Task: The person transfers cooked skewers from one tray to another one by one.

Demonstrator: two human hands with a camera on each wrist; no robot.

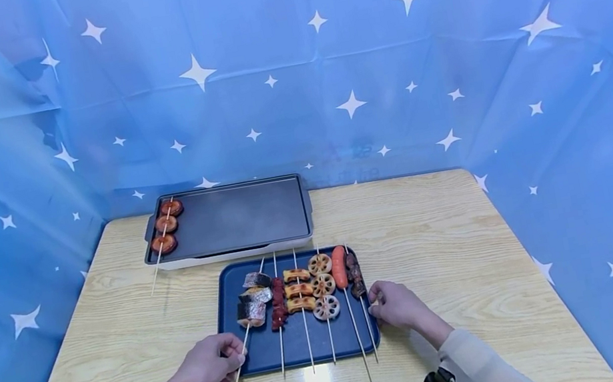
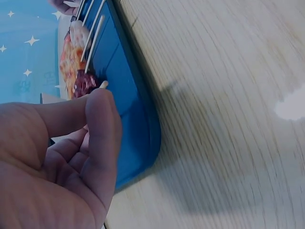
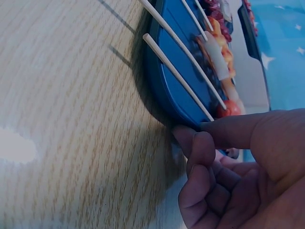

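Note:
My left hand (image 1: 210, 364) pinches the lower stick of a skewer of silvery fish chunks (image 1: 252, 311) at the left of a blue tray (image 1: 293, 352). In the left wrist view, the stick's end (image 2: 104, 84) pokes out between thumb and forefinger. Thumb and fingers of my right hand (image 1: 400, 305) grip the tray's right rim, beside a skewer of dark brown pieces (image 1: 354, 275). Between the hands lie skewers of dark red meat (image 1: 278, 304), browned yellow pieces (image 1: 299, 290), lotus root slices (image 1: 323, 285) and a sausage (image 1: 340, 266).
Behind the tray stands a dark flat griddle (image 1: 238, 216) with a white base. A skewer of round brown slices (image 1: 164, 244) lies along its left end, its stick overhanging the front. Blue star-patterned cloth (image 1: 280, 107) surrounds the wooden table (image 1: 422, 226) at the back and sides.

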